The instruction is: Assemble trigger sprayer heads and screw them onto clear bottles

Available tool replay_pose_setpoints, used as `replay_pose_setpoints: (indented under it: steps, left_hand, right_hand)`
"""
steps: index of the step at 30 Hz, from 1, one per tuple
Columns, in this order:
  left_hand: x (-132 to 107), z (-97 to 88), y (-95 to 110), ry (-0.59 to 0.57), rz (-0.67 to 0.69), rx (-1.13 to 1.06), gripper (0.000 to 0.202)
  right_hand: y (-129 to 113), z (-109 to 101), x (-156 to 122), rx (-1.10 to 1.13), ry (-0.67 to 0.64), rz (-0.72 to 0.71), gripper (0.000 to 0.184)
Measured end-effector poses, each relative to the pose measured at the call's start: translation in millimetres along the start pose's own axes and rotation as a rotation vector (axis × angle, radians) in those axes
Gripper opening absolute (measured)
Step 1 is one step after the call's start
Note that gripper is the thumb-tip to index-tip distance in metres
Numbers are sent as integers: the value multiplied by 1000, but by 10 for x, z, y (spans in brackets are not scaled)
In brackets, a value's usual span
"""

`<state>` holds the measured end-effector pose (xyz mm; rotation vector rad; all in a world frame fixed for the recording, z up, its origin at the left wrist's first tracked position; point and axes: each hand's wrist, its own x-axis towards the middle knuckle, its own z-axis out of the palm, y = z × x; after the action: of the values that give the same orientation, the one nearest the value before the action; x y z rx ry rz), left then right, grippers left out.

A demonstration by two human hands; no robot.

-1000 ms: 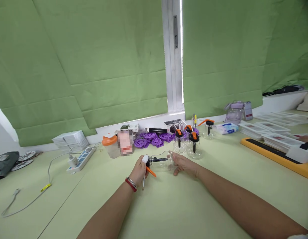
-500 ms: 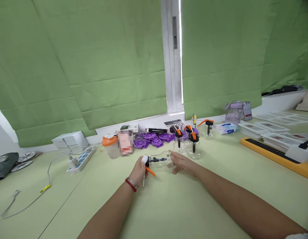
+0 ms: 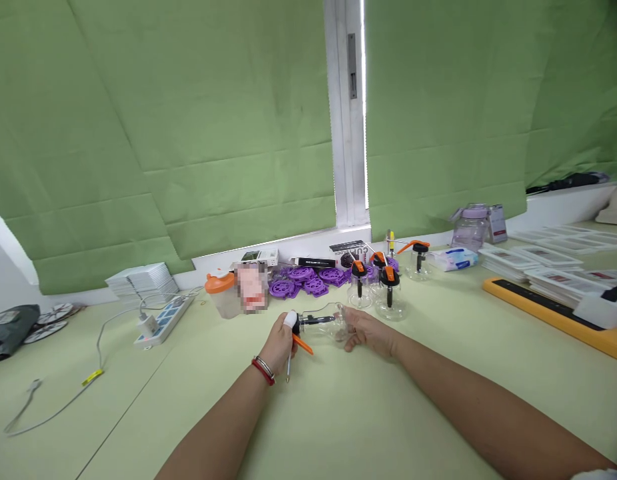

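Observation:
A clear glass bottle (image 3: 322, 325) lies on its side above the table, with a black stem inside it. Its black top, orange lever and thin metal tube point toward me on the left. My left hand (image 3: 282, 341), with a white cover on one finger, is closed around that top. At the other end, my right hand (image 3: 364, 331) grips the bottle's base between thumb and fingers. Just beyond, several similar glass bottles (image 3: 390, 307) with black and orange tops stand upright.
Purple openwork parts (image 3: 316, 287) lie in a pile behind my hands. An orange-lidded cup (image 3: 220, 287) and a power strip (image 3: 163, 323) are on the left. On the right are a tissue pack (image 3: 454, 259), stacked white frames (image 3: 563, 287) and a long orange-black device (image 3: 548, 317).
My right hand's fingers have shifted slightly on the bottle's base. The left hand keeps its hold, and the whole view has moved a little.

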<state>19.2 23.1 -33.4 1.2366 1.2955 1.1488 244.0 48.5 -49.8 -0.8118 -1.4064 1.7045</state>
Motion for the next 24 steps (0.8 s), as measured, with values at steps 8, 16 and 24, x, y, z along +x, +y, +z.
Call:
replay_pose_setpoints:
  steps: [8, 16, 24]
  left_hand:
    - [-40, 25, 14, -29, -12, -12, 37]
    - [-13, -23, 28, -13, -19, -73, 34]
    - [-41, -1, 17, -70, 53, 1, 34]
  right_hand:
    - [32, 20, 21, -50, 15, -5, 55]
    - [-74, 28, -45, -146, -12, -142, 78]
    - [46, 16, 55, -100, 34, 44, 60]
